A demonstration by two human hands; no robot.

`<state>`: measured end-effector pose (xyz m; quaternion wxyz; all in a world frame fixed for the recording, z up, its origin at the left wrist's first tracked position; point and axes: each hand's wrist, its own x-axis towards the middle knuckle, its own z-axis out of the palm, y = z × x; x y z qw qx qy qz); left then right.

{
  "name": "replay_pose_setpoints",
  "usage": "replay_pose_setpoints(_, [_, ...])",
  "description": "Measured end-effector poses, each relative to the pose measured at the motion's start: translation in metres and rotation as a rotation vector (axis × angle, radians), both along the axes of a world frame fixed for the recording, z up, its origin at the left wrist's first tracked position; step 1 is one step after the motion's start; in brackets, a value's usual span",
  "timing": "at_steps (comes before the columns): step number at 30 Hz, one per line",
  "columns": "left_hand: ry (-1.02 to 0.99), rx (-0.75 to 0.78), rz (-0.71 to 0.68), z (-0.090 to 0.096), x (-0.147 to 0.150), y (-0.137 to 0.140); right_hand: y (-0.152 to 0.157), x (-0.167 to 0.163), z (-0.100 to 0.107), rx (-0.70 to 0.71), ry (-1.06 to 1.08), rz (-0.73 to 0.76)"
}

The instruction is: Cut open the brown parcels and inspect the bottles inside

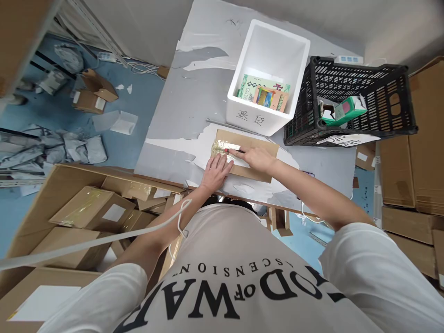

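Note:
A flat brown cardboard parcel (256, 143) lies on the table with clear tape (219, 147) over its left end. My left hand (217, 173) rests on the parcel's near left corner, fingers stretched out and holding nothing. Over the parcel's middle, my right hand (258, 159) is closed with its index finger pointing left. A small red-tipped tool (226, 150), perhaps a cutter, shows at that fingertip beside the tape. Most of it is hidden by the hand.
Beyond the parcel stands a white foam box (239, 99) with booklets inside. A black crate (388, 106) to its right holds a green carton (348, 111). Boxes fill a large carton (65, 171) at left. A white cable (104, 238) crosses my left arm.

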<state>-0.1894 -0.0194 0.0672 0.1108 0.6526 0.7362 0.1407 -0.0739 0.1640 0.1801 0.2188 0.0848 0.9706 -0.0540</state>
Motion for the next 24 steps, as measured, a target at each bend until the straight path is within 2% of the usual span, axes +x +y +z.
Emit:
replay_pose_setpoints(8, [0.021, -0.008, -0.006, 0.003, 0.001, -0.001, 0.006, 0.013, 0.0, 0.04, -0.098, -0.056])
replay_pose_setpoints(12, [0.027, -0.005, -0.012, 0.002, 0.0, -0.002, 0.009, 0.025, 0.01, 0.07, -0.154, -0.053])
replay_pose_setpoints(14, [0.035, -0.015, -0.011, 0.002, 0.001, -0.001, 0.017, 0.045, 0.02, 0.091, -0.22, -0.074])
replay_pose_setpoints(18, [0.06, -0.05, -0.005, 0.004, 0.002, 0.002, 0.038, 0.106, 0.038, 0.132, -0.33, -0.135])
replay_pose_setpoints(21, [0.09, -0.069, -0.003, 0.006, 0.003, 0.003, 0.043, 0.139, 0.039, 0.152, -0.332, -0.184])
replay_pose_setpoints(24, [0.113, -0.091, -0.015, 0.007, 0.003, 0.004, 0.041, 0.154, 0.032, 0.153, -0.281, -0.212])
